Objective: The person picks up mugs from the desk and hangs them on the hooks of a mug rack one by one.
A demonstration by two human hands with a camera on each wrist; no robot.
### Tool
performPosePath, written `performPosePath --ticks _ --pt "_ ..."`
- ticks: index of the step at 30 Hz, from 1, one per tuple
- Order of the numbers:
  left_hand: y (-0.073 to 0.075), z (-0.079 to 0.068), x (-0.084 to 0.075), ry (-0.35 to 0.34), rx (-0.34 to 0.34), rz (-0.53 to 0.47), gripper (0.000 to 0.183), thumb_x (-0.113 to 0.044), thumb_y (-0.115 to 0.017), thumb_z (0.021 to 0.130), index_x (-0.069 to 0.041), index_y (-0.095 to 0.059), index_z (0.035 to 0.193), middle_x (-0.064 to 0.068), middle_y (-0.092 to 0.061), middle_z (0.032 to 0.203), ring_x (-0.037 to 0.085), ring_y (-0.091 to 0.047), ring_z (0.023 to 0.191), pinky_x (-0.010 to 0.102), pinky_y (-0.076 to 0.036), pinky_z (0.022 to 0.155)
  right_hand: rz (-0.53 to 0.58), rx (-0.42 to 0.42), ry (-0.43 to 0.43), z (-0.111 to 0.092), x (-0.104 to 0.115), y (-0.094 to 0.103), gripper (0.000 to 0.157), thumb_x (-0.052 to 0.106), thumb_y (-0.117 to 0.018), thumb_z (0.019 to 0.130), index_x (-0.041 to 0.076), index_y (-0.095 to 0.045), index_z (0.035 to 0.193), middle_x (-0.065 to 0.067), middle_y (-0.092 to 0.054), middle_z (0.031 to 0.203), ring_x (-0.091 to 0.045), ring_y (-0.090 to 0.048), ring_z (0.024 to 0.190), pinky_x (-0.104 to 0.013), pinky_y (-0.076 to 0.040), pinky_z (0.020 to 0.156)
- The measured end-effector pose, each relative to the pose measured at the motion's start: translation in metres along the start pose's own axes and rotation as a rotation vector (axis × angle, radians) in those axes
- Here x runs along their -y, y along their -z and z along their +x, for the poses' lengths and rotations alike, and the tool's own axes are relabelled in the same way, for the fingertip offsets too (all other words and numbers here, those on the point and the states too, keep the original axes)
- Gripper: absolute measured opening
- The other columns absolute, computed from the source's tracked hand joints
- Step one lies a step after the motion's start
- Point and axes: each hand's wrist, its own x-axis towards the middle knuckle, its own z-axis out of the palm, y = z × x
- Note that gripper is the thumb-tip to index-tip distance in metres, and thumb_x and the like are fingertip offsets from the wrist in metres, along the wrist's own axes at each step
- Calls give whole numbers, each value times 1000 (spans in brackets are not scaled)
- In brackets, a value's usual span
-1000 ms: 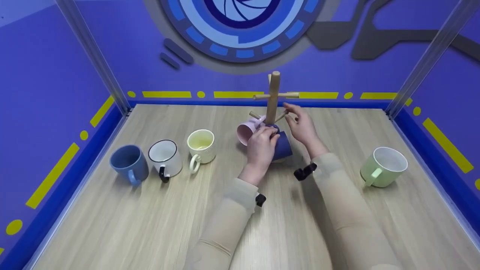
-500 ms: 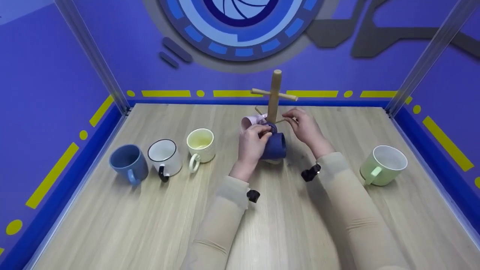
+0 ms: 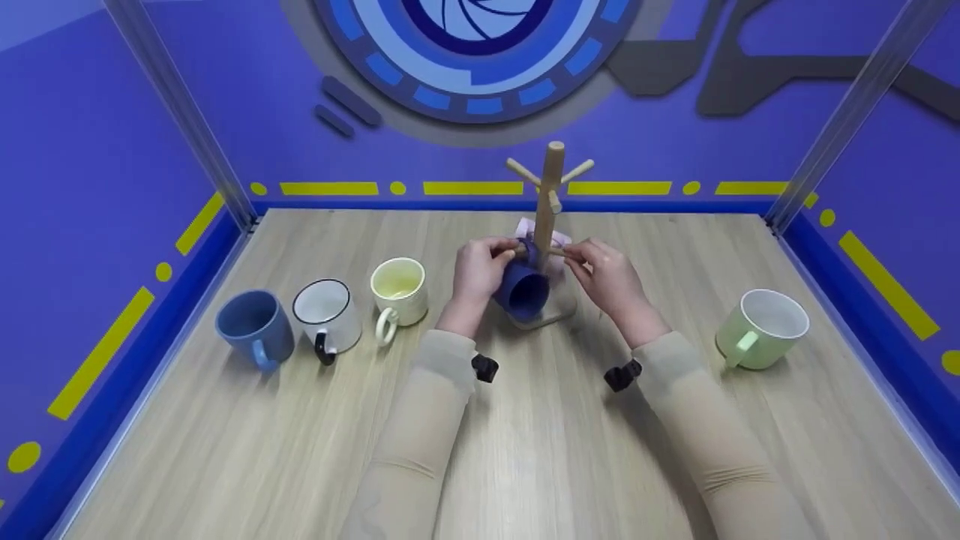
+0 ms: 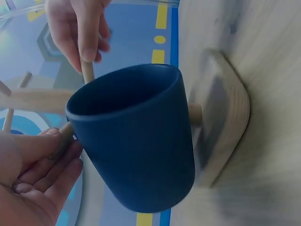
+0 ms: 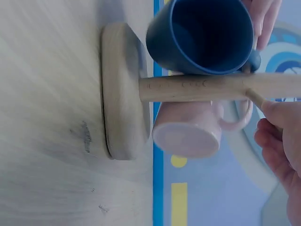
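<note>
A wooden mug tree (image 3: 550,202) stands at the middle back with pegs at two heights. The dark blue mug (image 4: 136,155) hangs by its handle from a lower peg, its mouth facing the front in the head view. My left hand (image 3: 478,271) pinches the tip of that peg, just outside the handle. Another lower peg (image 5: 257,100) is pinched between the thumb and fingers of my right hand (image 3: 611,279). Behind the post a pink mug (image 5: 188,134) hangs by its handle, mostly hidden in the head view.
To the left stand a blue mug (image 3: 255,326), a white mug with a black handle (image 3: 337,319) and a cream mug (image 3: 405,300). A light green mug (image 3: 765,334) stands at the right. Blue panels (image 3: 360,161) close off the back and sides.
The mug tree has turned: the dark blue mug swung leftward at the front, the pink mug from the left to behind the post. My left hand moved left with it; the right shifted slightly.
</note>
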Motion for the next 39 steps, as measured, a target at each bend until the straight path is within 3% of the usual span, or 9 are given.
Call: performPosePath --ticks 4,13,19,24,28,33,36,39 --pt "2 9 1 13 16 22 17 -10 -72 96 -9 -81 110 7 -80 112 24 -72 114 36 -55 102 -33 -16 56 -4 8 -1 12 6 -75 93 3 -73 104 -11 -70 89 -27 -72 83 -39 -63 75" --pt "-2 25 -1 -8 32 111 24 -2 -65 98 -6 -78 118 9 -77 120 25 -71 118 35 -55 104 -15 -65 92 -9 25 -9 18 4 -79 88 2 -70 103 -11 -72 91 -24 -71 81 -35 -62 69" --pt "-7 34 -3 7 11 157 27 0 -61 100 -8 -78 119 9 -74 128 26 -68 124 36 -54 106 -11 -92 122 -7 37 -17 20 -4 -78 85 -1 -70 103 -12 -70 92 -27 -69 83 -38 -60 72" --pt "-10 37 -1 -25 -27 147 26 0 -62 100 -8 -78 119 9 -76 122 25 -71 118 36 -56 104 -6 -119 134 -6 41 -23 19 -4 -77 85 -2 -69 102 -14 -71 93 -28 -69 85 -37 -59 72" --pt "-15 29 5 -129 -126 145 27 -1 -63 100 -5 -75 123 10 -76 122 25 -71 118 35 -56 103 -19 -132 126 -8 42 -25 18 -3 -77 86 -3 -69 102 -15 -72 96 -28 -69 86 -36 -60 73" --pt "-27 4 13 -416 -315 33 30 0 -64 98 -1 -71 128 14 -72 131 27 -67 127 34 -52 110 -40 -132 119 -9 43 -27 18 -3 -76 87 -3 -68 103 -15 -72 98 -28 -70 88 -36 -61 73" --pt "-36 -12 17 -556 -288 -54 26 0 -65 98 -1 -74 123 13 -75 125 26 -71 119 31 -56 104 -33 -139 118 -9 43 -28 19 -5 -76 86 -4 -68 103 -15 -72 97 -28 -70 88 -37 -61 74" --pt "-42 -23 21 -597 -217 -101 24 0 -65 98 -2 -76 120 12 -77 120 25 -74 113 28 -58 99 -11 -148 113 -10 43 -28 17 -6 -75 86 -4 -67 101 -15 -71 96 -28 -69 88 -38 -60 75"
